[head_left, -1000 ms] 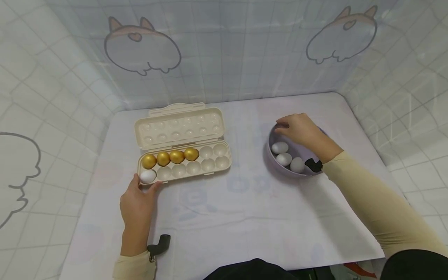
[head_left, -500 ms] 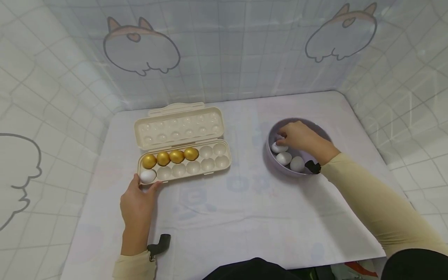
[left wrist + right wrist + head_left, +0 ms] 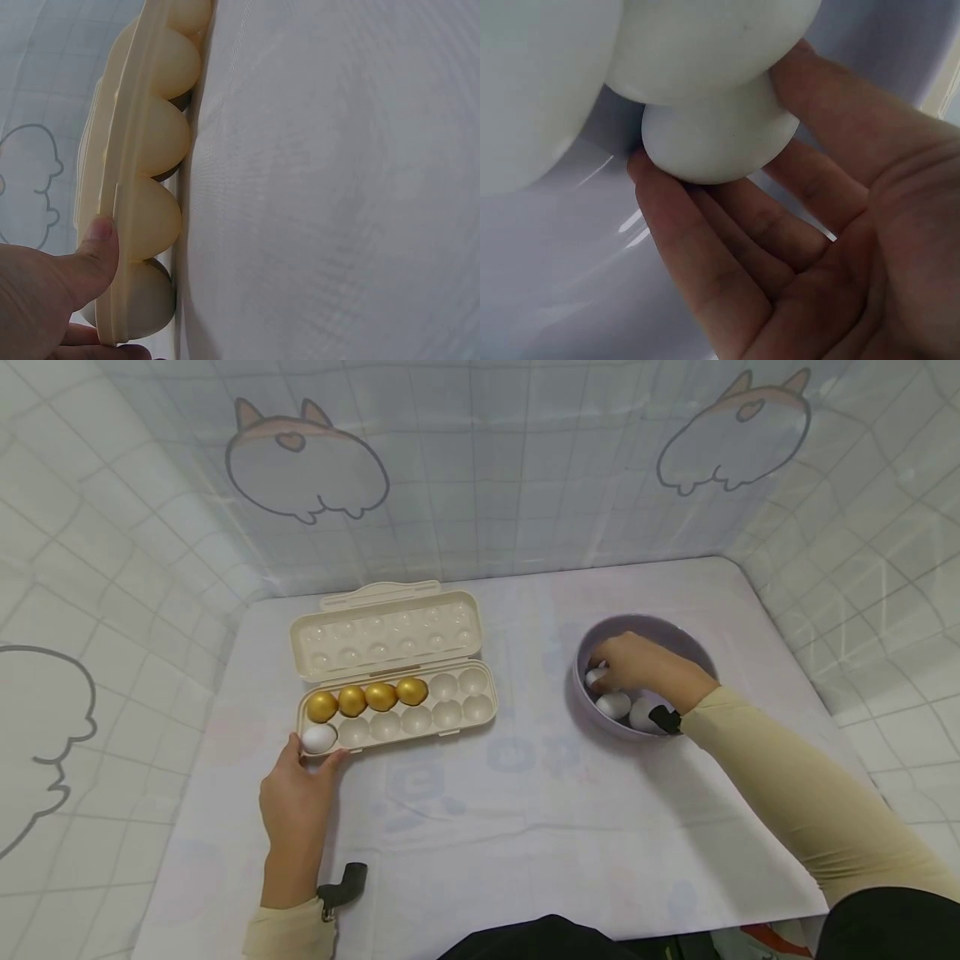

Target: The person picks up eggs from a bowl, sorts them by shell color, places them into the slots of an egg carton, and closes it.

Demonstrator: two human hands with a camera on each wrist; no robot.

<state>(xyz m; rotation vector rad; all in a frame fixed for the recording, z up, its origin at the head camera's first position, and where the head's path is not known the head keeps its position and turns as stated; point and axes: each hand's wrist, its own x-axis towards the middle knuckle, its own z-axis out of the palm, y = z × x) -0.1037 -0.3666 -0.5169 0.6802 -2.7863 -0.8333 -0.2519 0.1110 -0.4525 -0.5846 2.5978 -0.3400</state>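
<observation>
In the head view, an egg carton (image 3: 416, 722) lies with its lid raised at the left of the table. Golden eggs (image 3: 381, 697) fill part of its back row, and one white egg (image 3: 319, 738) sits at the front left corner. My left hand (image 3: 296, 797) grips that corner, thumb (image 3: 97, 240) on the near side in the left wrist view. At the right, my right hand (image 3: 637, 662) reaches down into a lilac bowl (image 3: 660, 632). Its thumb and fingers close round a white egg (image 3: 716, 142) in the right wrist view, partly hidden behind another egg (image 3: 712, 45).
Other white eggs (image 3: 613, 704) lie in the bowl close below the right hand. The white cloth-covered table (image 3: 480, 835) spreads between carton and bowl. A tile-patterned curtain (image 3: 510, 468) hangs at the back and sides.
My right hand has moved from over the bowl's far left rim down into the bowl, its fingers closing round a white egg. The left hand stays on the egg carton.
</observation>
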